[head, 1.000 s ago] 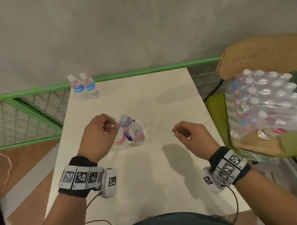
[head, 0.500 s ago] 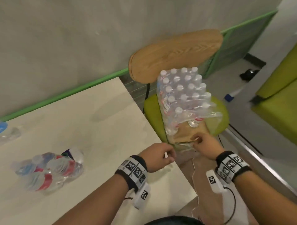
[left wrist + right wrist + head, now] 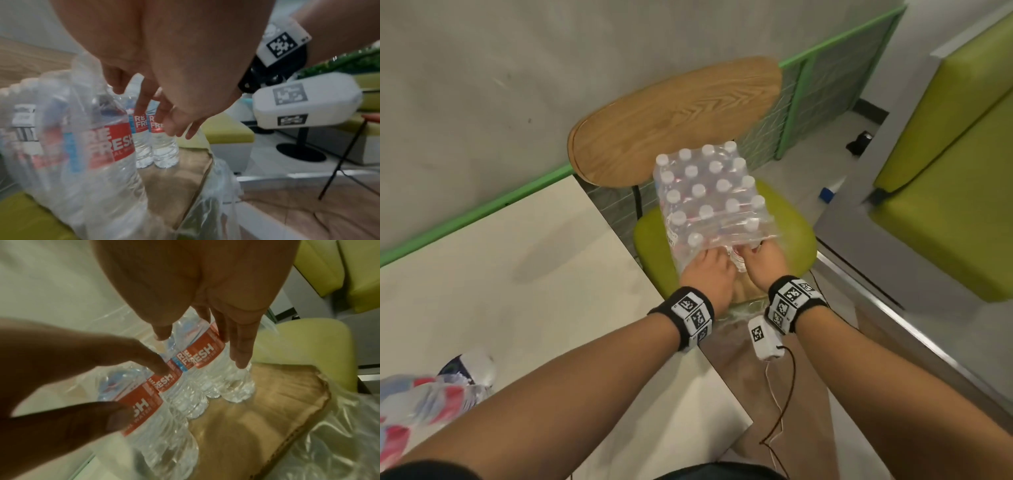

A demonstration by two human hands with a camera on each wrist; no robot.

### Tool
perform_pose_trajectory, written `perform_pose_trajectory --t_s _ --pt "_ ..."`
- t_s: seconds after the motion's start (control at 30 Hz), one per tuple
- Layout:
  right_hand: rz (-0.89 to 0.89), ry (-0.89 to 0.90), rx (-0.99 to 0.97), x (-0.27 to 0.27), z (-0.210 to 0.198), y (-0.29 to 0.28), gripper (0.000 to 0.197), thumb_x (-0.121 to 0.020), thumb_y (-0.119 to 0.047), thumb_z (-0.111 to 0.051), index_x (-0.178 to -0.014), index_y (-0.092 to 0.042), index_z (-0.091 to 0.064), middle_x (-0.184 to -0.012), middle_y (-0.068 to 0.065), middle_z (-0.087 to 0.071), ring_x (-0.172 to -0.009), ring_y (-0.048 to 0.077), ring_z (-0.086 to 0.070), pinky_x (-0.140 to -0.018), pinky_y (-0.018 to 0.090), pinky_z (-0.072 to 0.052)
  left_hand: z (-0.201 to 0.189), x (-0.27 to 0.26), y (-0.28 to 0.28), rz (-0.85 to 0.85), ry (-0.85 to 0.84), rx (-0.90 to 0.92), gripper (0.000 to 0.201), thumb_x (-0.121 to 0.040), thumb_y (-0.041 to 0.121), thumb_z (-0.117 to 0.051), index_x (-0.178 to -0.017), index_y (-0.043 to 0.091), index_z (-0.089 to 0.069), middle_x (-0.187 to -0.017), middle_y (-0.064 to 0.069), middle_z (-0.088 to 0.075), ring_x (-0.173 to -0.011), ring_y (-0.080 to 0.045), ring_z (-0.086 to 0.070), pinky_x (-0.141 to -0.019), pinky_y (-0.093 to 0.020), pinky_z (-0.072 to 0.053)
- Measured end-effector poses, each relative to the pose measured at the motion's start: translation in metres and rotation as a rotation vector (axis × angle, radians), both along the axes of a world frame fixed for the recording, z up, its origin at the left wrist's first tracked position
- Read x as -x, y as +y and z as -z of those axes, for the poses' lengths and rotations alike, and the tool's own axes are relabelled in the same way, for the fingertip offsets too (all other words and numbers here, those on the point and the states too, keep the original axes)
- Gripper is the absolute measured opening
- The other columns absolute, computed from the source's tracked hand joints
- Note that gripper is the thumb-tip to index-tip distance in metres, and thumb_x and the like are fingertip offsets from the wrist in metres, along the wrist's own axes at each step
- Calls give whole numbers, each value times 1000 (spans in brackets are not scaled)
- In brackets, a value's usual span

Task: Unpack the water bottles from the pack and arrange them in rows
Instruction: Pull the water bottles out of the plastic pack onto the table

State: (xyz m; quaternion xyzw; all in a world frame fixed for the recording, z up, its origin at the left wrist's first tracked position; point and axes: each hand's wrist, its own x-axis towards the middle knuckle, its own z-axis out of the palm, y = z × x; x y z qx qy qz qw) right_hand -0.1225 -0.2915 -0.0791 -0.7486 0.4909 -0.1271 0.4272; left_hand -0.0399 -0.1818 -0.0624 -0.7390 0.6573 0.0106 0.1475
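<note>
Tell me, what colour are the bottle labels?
Red with white lettering and a blue strip on the bottle labels, clearest in the right wrist view.

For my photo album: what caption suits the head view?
Both hands reach into the opened pack of water bottles on a green chair.

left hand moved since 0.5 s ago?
Yes. The left hand has left the table corner and reached right to the pack on the chair, beside the right hand.

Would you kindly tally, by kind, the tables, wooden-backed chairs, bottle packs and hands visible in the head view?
table: 1
chair: 1
bottle pack: 1
hands: 2, the left hand and the right hand
Total: 5
</note>
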Motion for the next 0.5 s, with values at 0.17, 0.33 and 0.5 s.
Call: perform_pose_trajectory --t_s 0.17,0.33,0.5 --pt "46 21 47 0 7 2 25 -91 -40 -63 -80 -20 -53 -72 -5 -59 -71 17 -57 -66 26 -40 4 0 -1 -21 -217 -183 55 -101 27 -32 -148 0 -24 -151 -23 -31 -138 -36 -28 -115 -43 -18" --pt "-27 33 94 7 8 1 26 -85 -41 -70 -96 -20 -58 -85 -7 -61 -80 16 -62 -71 26 -47 0 -7 -8 -17 -355 -211 60 -101 23 -29 -149 -9 -12 -152 -22 -28 -141 -33 -24 -116 -36 -16" --pt "-73 17 117 24 17 2 49 -80 -38 -74 -122 -20 -55 -105 -4 -67 -91 18 -64 -83 34 -54 -6 -5 -16 18 -379 -275 53 -100 30 -36 -145 2 -37 -153 -21 -29 -141 -36 -23 -117 -41 -12"
